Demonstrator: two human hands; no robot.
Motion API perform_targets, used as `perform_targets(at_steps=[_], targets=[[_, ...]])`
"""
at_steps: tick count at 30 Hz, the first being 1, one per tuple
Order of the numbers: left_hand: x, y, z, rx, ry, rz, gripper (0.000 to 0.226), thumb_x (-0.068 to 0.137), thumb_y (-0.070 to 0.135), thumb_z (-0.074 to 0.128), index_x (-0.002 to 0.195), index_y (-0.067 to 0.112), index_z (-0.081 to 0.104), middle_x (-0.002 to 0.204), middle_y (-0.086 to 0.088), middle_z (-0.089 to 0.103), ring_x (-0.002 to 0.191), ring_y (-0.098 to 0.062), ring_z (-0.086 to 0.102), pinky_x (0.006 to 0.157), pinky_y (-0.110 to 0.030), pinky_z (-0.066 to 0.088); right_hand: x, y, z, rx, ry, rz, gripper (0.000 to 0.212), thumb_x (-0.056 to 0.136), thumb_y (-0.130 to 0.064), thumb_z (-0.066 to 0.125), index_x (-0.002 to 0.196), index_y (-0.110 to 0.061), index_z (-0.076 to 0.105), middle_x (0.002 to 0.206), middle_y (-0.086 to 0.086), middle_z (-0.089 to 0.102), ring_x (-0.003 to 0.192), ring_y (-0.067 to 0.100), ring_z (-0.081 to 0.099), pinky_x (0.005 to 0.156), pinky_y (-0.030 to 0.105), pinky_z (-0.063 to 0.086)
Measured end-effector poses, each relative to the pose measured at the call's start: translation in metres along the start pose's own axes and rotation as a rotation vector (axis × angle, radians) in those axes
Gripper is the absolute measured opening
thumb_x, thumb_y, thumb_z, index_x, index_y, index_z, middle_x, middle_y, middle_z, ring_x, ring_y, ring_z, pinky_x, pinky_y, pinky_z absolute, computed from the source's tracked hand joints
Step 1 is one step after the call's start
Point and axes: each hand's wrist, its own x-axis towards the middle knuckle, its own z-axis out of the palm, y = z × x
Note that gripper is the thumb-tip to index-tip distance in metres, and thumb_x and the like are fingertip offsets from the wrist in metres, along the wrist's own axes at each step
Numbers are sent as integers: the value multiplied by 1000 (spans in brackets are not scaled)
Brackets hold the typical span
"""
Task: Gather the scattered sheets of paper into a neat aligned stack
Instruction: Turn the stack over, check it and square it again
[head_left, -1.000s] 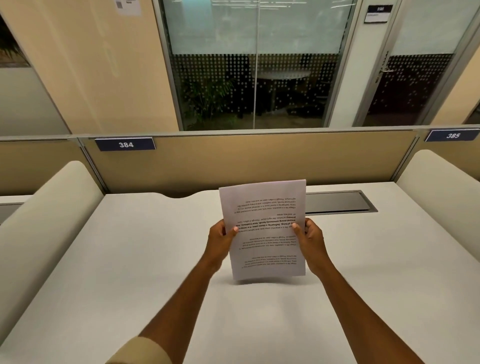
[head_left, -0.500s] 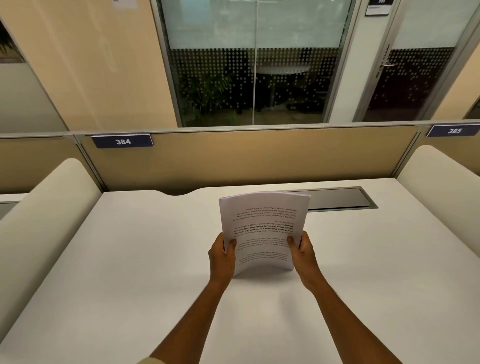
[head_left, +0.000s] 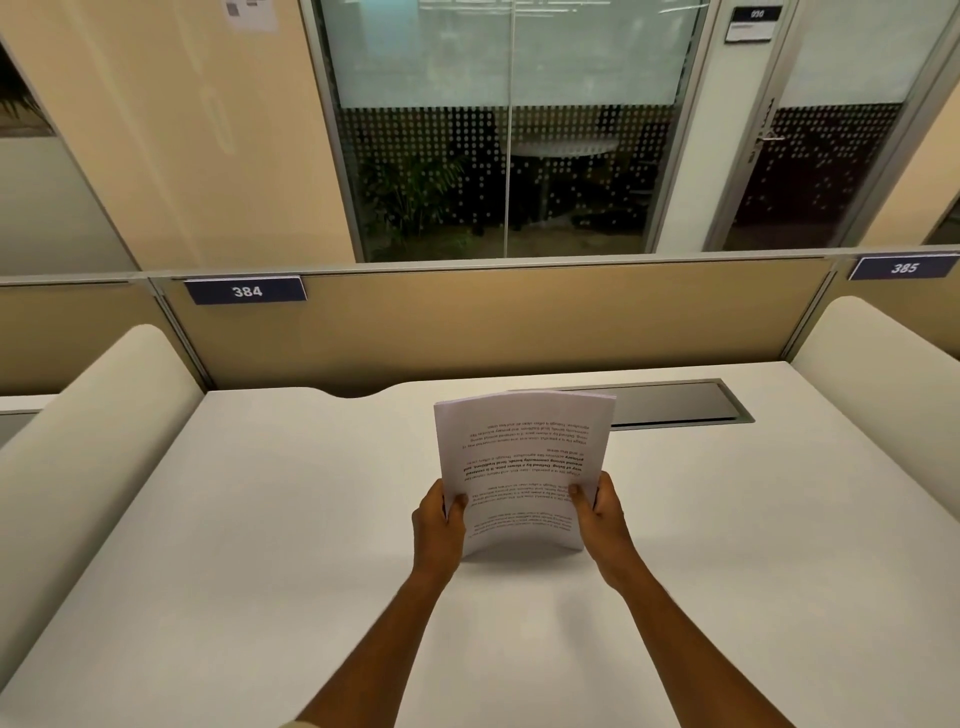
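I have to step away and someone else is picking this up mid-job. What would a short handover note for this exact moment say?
Left hand: gripping the left edge of the paper stack.
Right hand: gripping its right edge.
Stack: held upright, bottom edge on or just above the desk, printed side facing you, text upside down, sheets bowed.
Done: all sheets in view are gathered; none lie loose on the desk.
Left: top edges look slightly uneven, so tap them square, then lay the stack flat.

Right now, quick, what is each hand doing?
Left hand: closed on the left edge of the paper stack.
Right hand: closed on the stack's right edge.
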Motion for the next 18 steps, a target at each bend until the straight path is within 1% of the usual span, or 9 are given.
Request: perform_targets(at_steps=[3, 5, 6, 8, 10, 13, 15, 16, 18], targets=[[5, 3, -2, 25, -5, -1, 22, 98, 6, 48, 111, 22, 56, 111, 2, 64, 96, -19, 63, 85, -33, 57, 4, -4, -3, -5, -8, 0, 28, 100, -18, 49, 128, -19, 47, 124, 2, 60, 113, 23, 59, 88, 36, 55], [12, 9, -8, 73, -14, 42, 17, 98, 9, 48, 106, 22, 56, 105, 4, 65, 87, -14, 65, 79, -29, 60, 6, -10, -5, 4, -7, -13, 24, 98, -19, 54, 122, -20, 50, 119, 1, 63, 110, 22, 62, 81, 30, 57], [18, 14, -12, 108, -22, 74, 14, 98, 11, 49, 103, 22, 56, 100, 5, 65, 82, -10, 66, 73, -23, 60, 8, -14, -7, 9, -1, -26, 22, 97, -19, 57, 118, -22, 53, 115, -1, 65, 107, 20, 64, 75, 24, 56], [31, 26, -22, 186, -45, 153, 10, 99, 15, 48, 98, 20, 57, 92, 5, 66, 75, -5, 65, 60, -13, 55, 12, -24, -12, 38, 16, -56, 20, 92, -19, 64, 110, -24, 57, 109, -1, 69, 102, 17, 68, 68, 20, 57], [47, 41, -33, 271, -79, 229, 14, 99, 19, 47, 91, 14, 58, 84, 3, 67, 71, -7, 66, 55, -13, 51, 18, -36, -21, 105, 27, -80, 23, 87, -16, 71, 108, -21, 61, 105, 3, 72, 98, 20, 71, 71, 25, 60], [68, 66, -48, 383, -136, 319, 17, 97, 15, 49, 80, 13, 54, 74, 8, 62, 64, -5, 62, 51, -8, 45, 28, -55, -37, 235, 43, -99, 27, 82, -11, 76, 105, -17, 64, 103, 12, 73, 95, 28, 72, 80, 39, 60], [80, 81, -56, 470, -166, 378, 17, 95, 10, 50, 78, 13, 52, 74, 4, 60, 65, -13, 58, 51, -10, 40, 32, -66, -47, 250, 58, -110, 26, 80, -10, 78, 99, -17, 62, 102, 17, 71, 94, 33, 70, 80, 39, 60], [85, 89, -59, 515, -186, 400, 16, 95, 9, 49, 79, 11, 52, 77, 1, 60, 67, -17, 56, 53, -12, 39, 33, -70, -52, 210, 57, -118, 26, 79, -10, 78, 98, -17, 61, 102, 16, 71, 93, 33, 71, 79, 38, 61], [91, 102, -63, 585, -237, 438, 17, 96, 9, 48, 79, 10, 51, 82, -3, 61, 72, -20, 57, 57, -21, 44, 35, -76, -59, 70, 10, -139, 29, 79, -12, 79, 102, -14, 62, 100, 13, 73, 92, 29, 73, 77, 35, 61]])
